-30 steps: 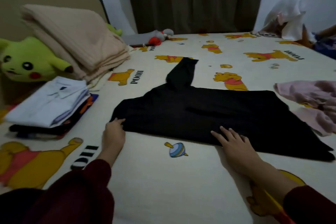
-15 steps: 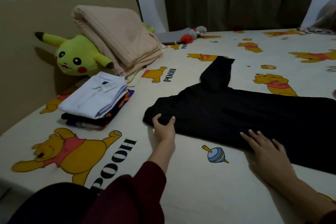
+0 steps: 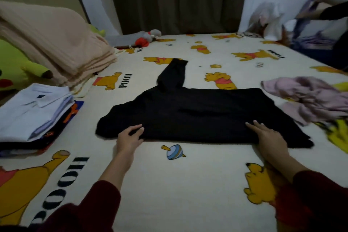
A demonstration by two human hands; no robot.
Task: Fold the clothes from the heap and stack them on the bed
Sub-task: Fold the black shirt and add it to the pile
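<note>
A black long-sleeved garment [image 3: 203, 115] lies spread flat across the bed [image 3: 188, 190], one sleeve [image 3: 173, 73] pointing away from me. My left hand [image 3: 130, 136] pinches its near edge close to the left end, thumb and fingers on the cloth. Towards the right end, my right hand [image 3: 267, 135] rests on the near edge with straight fingers; its thumb is hidden. A stack of folded clothes [image 3: 35, 111], white shirt on top, sits at the left. A rumpled pink heap [image 3: 310, 100] lies at the right.
A folded beige blanket [image 3: 56, 43] leans on a green-yellow plush toy [image 3: 17, 66] at the back left. A grey and red soft toy [image 3: 145, 37] lies by the dark curtain. At the far right another person's arm [image 3: 331, 13] handles cloth near more clothes [image 3: 267, 19].
My left hand has slid right from the garment's left corner along the near edge and now pinches it. My right hand has shifted right along the same edge.
</note>
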